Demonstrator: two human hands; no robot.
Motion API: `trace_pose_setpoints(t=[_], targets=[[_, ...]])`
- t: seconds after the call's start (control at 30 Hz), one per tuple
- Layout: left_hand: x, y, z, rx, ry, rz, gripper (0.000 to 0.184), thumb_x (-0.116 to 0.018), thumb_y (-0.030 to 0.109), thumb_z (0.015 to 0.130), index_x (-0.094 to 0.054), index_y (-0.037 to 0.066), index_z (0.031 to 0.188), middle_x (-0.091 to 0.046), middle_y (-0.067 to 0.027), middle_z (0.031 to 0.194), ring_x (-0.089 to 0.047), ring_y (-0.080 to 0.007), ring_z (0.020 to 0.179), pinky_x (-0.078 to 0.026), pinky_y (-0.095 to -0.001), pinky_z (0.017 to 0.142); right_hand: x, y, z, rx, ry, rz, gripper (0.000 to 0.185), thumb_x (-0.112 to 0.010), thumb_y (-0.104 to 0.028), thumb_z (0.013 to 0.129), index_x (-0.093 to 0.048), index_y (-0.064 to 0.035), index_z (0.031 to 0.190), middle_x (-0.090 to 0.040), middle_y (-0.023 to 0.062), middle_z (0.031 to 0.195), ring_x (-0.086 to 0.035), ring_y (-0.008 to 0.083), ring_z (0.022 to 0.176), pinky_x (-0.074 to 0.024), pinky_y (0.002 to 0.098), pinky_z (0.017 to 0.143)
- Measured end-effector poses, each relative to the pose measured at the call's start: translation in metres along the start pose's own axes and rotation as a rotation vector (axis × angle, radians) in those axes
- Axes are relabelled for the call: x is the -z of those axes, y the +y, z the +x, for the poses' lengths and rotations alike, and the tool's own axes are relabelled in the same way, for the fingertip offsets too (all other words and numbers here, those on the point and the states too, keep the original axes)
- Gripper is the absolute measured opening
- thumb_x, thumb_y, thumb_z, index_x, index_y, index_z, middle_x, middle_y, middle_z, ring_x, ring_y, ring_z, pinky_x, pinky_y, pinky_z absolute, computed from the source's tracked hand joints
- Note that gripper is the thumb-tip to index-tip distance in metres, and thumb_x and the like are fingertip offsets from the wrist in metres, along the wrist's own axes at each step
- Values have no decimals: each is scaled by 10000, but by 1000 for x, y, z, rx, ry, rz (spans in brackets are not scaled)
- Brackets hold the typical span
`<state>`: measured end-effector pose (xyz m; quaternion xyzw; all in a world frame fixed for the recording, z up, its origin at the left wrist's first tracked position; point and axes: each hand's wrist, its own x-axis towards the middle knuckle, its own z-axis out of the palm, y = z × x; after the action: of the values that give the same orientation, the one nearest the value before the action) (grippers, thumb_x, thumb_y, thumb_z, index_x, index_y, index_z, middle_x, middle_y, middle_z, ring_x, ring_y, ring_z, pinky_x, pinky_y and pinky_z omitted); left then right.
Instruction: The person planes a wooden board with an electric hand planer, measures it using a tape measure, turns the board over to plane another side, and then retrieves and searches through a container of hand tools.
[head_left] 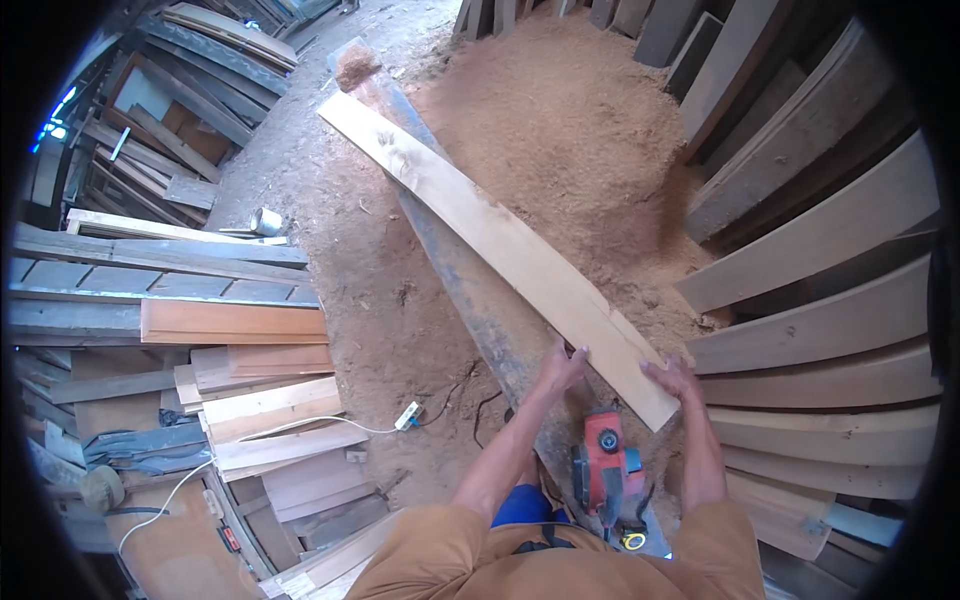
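Note:
A long pale wooden board lies at a slant over a worn, narrow workbench plank. My left hand is closed on the board's left edge near its close end. On the opposite edge my right hand grips the same board, thumb on top. The fingers under the board are hidden. Just below the board's near end, a red electric hand planer rests on the bench. A yellow and black tape measure sits beside it, close to my body.
Sawdust covers the ground beyond the board. Tall planks lean along the right side. Stacked boards fill the left. A white power socket with its cable lies on the floor left of the bench. A metal can stands farther back.

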<state>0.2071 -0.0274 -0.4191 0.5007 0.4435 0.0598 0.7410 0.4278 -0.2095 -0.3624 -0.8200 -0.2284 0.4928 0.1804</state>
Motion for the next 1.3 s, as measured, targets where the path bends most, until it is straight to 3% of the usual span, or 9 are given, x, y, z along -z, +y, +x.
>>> trace_pose_setpoints(t=[0.17, 0.37, 0.6, 0.7, 0.87, 1.0, 1.13, 1.27, 1.3], targets=[[0, -17, 11, -72, 135, 125, 659, -629, 132, 958, -308, -34, 1508, -699, -122, 1040, -671, -194, 867, -556, -335, 761, -7, -8, -17, -6, -4, 90, 698, -726, -590, 822, -698, -51, 1264, -741, 190, 1103, -707, 285, 1034, -527, 396, 919], [6, 1, 17, 10, -3, 66, 852, -624, 129, 963, -77, 16, 1607, -662, -163, 1240, -644, -219, 1101, -514, -345, 958, 10, -2, -10, -23, 9, 14, 742, -751, -553, 833, -647, 2, 1314, -733, 193, 1148, -709, 268, 1042, -528, 395, 932], [-45, 63, -52, -292, 116, -577, 744, -581, 103, 979, -151, 7, 1579, -507, -162, 1436, -529, -221, 1264, -455, -377, 1060, 51, -54, -75, 34, -129, 34, 674, -721, -503, 875, -634, 15, 1297, -720, 203, 1156, -696, 286, 1062, -532, 409, 907], [-37, 55, -63, -337, 173, -529, 765, -576, 87, 979, -103, 95, 1581, -496, -170, 1411, -570, -262, 1220, -493, -398, 1039, 49, -74, -120, 162, -115, -131, 616, -703, -456, 906, -615, -15, 1328, -708, 204, 1175, -681, 304, 1078, -517, 412, 933], [21, 81, -139, -295, 211, -333, 794, -566, 45, 942, -97, 23, 1583, -505, -204, 1404, -550, -261, 1245, -460, -369, 1063, -22, -83, -175, 310, 4, -82, 640, -669, -438, 932, -551, 25, 1357, -655, 260, 1264, -641, 379, 1180, -485, 437, 1004], [60, 98, -193, -325, 314, -200, 874, -579, 46, 916, -44, 10, 1607, -475, -225, 1456, -527, -270, 1288, -432, -353, 1084, -84, -90, -201, 263, -176, 171, 633, -626, -432, 971, -521, 38, 1382, -654, 232, 1262, -642, 302, 1163, -486, 406, 1003], [96, 96, -236, -357, 370, -163, 871, -522, 153, 1003, 88, 48, 1616, -404, -238, 1536, -493, -262, 1339, -415, -354, 1100, -145, -87, -211, 366, -390, 560, 566, -516, -407, 1047, -531, 57, 1371, -662, 152, 1241, -642, 203, 1117, -507, 359, 964], [113, 73, -298, -303, 157, -678, 729, -469, 326, 1048, -125, 29, 1617, -462, -217, 1490, -517, -288, 1326, -417, -391, 1120, -159, -111, -236, 356, -632, 841, 553, -436, -401, 1083, -538, 65, 1365, -660, 134, 1252, -641, 182, 1115, -513, 342, 955], [87, 75, -308, -551, 89, -536, 735, -390, 516, 1050, -260, 14, 1572, -506, -218, 1440, -540, -316, 1302, -441, -428, 1102, -160, -120, -241, 357, -630, 835, 554, -437, -398, 1082, -528, 64, 1375, -659, 136, 1255, -640, 181, 1117, -510, 340, 960]])
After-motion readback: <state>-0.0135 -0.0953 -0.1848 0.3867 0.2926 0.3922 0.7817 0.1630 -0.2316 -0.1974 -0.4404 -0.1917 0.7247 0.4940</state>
